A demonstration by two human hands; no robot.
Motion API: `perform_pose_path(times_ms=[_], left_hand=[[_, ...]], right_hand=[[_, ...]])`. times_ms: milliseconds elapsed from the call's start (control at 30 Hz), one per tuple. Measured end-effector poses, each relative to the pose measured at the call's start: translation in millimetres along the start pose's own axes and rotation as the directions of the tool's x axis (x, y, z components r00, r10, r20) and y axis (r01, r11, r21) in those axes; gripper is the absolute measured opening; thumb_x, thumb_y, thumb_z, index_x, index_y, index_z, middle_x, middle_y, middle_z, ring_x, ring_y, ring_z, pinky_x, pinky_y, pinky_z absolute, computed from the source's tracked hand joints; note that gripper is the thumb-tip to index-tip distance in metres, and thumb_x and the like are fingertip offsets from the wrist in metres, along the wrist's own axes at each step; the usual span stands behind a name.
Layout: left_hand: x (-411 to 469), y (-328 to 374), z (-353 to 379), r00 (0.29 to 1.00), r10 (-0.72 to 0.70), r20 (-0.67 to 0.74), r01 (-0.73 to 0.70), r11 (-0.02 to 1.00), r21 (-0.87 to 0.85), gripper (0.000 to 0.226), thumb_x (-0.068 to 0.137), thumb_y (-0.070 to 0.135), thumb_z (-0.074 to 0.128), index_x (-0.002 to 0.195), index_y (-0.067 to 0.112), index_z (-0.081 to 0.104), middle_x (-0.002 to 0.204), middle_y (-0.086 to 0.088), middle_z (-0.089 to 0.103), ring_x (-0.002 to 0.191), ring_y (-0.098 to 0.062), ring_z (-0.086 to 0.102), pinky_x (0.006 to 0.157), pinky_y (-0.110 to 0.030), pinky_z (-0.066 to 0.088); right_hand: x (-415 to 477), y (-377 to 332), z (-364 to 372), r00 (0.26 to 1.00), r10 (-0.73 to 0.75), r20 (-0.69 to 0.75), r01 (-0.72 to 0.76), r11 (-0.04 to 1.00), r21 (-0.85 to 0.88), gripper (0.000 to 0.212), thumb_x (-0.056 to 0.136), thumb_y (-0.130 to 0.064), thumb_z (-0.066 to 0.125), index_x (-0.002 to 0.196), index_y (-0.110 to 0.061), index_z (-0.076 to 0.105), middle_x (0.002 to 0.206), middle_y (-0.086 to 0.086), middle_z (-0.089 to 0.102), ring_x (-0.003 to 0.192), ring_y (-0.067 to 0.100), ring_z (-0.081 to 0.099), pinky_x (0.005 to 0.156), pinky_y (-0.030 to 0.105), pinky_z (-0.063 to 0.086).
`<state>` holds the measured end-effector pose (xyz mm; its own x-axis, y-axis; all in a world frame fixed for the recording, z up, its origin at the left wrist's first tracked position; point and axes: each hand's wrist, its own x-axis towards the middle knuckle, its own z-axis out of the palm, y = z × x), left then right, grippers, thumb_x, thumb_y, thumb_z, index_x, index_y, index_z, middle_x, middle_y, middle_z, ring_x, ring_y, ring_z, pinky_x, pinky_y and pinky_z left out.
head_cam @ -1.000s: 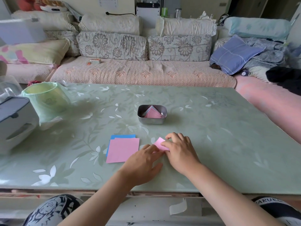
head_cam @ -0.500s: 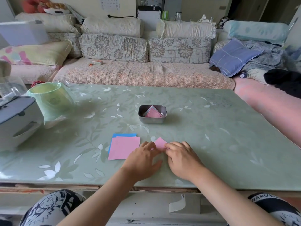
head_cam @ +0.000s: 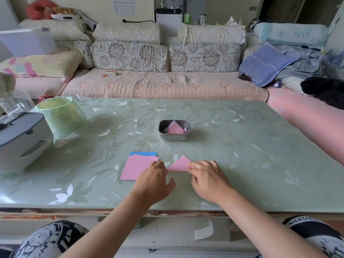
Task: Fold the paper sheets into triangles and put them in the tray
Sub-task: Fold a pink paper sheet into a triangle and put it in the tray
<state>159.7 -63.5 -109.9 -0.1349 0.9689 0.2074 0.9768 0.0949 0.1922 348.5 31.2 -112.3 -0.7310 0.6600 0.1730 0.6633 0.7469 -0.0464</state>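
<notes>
Pink triangle (head_cam: 179, 164) is pressed onto the table (head_cam: 242, 146) by fingertips of the left hand (head_cam: 154, 181) and right hand (head_cam: 208, 180); neither is closed round it.

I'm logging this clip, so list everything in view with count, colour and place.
folded triangle: one, pink, on table between the hands
flat sheets: two showing, pink over blue, left of triangle
tray: one, metal, table centre, pink triangles inside
bin: one, green-lined, table's far left
appliance: one, grey-white, left edge
table: one, pale green
sofa: one, floral, behind table
left hand: at triangle's left tip
right hand: fingertips on triangle's right corner
</notes>
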Motion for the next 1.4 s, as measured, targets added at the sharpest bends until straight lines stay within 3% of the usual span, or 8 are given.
perform_pose_path(times_ms=[200,300,433,567,733,1067,1200,1400], left_hand=[[-0.9,-2.4,-0.4,1.0,-0.015,-0.011,0.015,1.0,-0.004,0.037,0.093,0.042,0.046,0.095,0.014,0.07,0.103,0.003,0.056,0.103,-0.014,0.048,0.076,-0.031,0.049],[-2.8,-4.2,-0.3,0.994,-0.019,-0.11,0.013,0.998,-0.053,0.033,0.092,0.039,0.052,0.092,0.011,0.069,0.104,0.003,0.059,0.102,-0.016,0.051,0.073,-0.033,0.051],[3.7,0.4,1.6,0.946,0.178,-0.27,-0.212,0.972,-0.104,0.03,0.086,0.023,0.064,0.111,0.008,0.069,0.115,-0.002,0.064,0.109,-0.021,0.057,0.073,-0.034,0.057],[8.8,12.3,15.6,0.957,0.281,-0.076,-0.291,0.938,-0.19,0.038,0.093,0.028,0.055,0.127,0.012,0.063,0.129,-0.001,0.06,0.121,-0.019,0.052,0.092,-0.036,0.052],[11.7,19.7,15.6,0.969,0.245,-0.024,-0.246,0.959,-0.143,0.051,0.09,0.046,0.048,0.137,0.027,0.055,0.129,0.01,0.054,0.115,-0.015,0.049,0.088,-0.034,0.051],[14.3,34.6,11.5,0.972,0.23,0.043,-0.233,0.969,0.078,0.059,0.091,0.072,0.029,0.14,0.041,0.039,0.123,0.001,0.046,0.111,-0.021,0.041,0.085,-0.034,0.045],[18.5,36.4,10.0,0.972,0.213,0.098,-0.222,0.971,0.087,0.059,0.091,0.074,0.027,0.142,0.046,0.037,0.127,-0.001,0.042,0.116,-0.022,0.039,0.088,-0.035,0.044],[24.0,34.6,6.6,0.971,0.203,0.123,-0.21,0.976,0.047,0.052,0.093,0.067,0.035,0.139,0.045,0.045,0.123,0.0,0.044,0.115,-0.022,0.04,0.091,-0.037,0.045]], right_hand=[[-0.7,-0.8,-1.3,1.0,0.024,0.001,-0.024,1.0,0.015,0.044,0.086,-0.027,0.04,0.117,-0.026,0.071,0.139,-0.012,0.059,0.12,0.018,0.054,0.095,0.035,0.036],[0.3,-1.6,-0.5,1.0,0.03,0.005,-0.03,0.999,0.011,0.044,0.085,-0.028,0.04,0.117,-0.025,0.07,0.138,-0.011,0.059,0.121,0.018,0.053,0.096,0.035,0.035],[1.3,-2.5,-1.6,1.0,0.026,0.015,-0.026,1.0,0.015,0.045,0.084,-0.029,0.039,0.117,-0.024,0.07,0.136,-0.008,0.059,0.119,0.021,0.052,0.098,0.037,0.037],[-0.4,-3.0,-3.6,0.999,0.038,0.029,-0.039,0.999,0.012,0.045,0.085,-0.032,0.038,0.118,-0.027,0.069,0.138,-0.008,0.056,0.124,0.019,0.05,0.1,0.037,0.035],[-2.0,-3.8,-5.0,0.998,0.052,0.046,-0.053,0.998,0.023,0.042,0.087,-0.03,0.042,0.121,-0.028,0.067,0.143,-0.007,0.053,0.128,0.019,0.047,0.103,0.037,0.034],[-4.3,4.7,-11.0,0.984,0.171,0.052,-0.168,0.984,-0.054,0.04,0.086,-0.031,0.041,0.112,-0.032,0.071,0.131,-0.013,0.06,0.118,0.018,0.05,0.098,0.037,0.032],[-7.2,15.1,-16.0,0.969,0.24,0.056,-0.238,0.971,-0.036,0.039,0.088,-0.034,0.045,0.116,-0.037,0.072,0.132,-0.011,0.061,0.122,0.017,0.05,0.101,0.034,0.032],[-11.1,28.5,-20.5,0.956,0.29,0.046,-0.289,0.957,-0.03,0.036,0.086,-0.033,0.045,0.106,-0.036,0.076,0.123,-0.009,0.066,0.115,0.02,0.053,0.095,0.033,0.036]])
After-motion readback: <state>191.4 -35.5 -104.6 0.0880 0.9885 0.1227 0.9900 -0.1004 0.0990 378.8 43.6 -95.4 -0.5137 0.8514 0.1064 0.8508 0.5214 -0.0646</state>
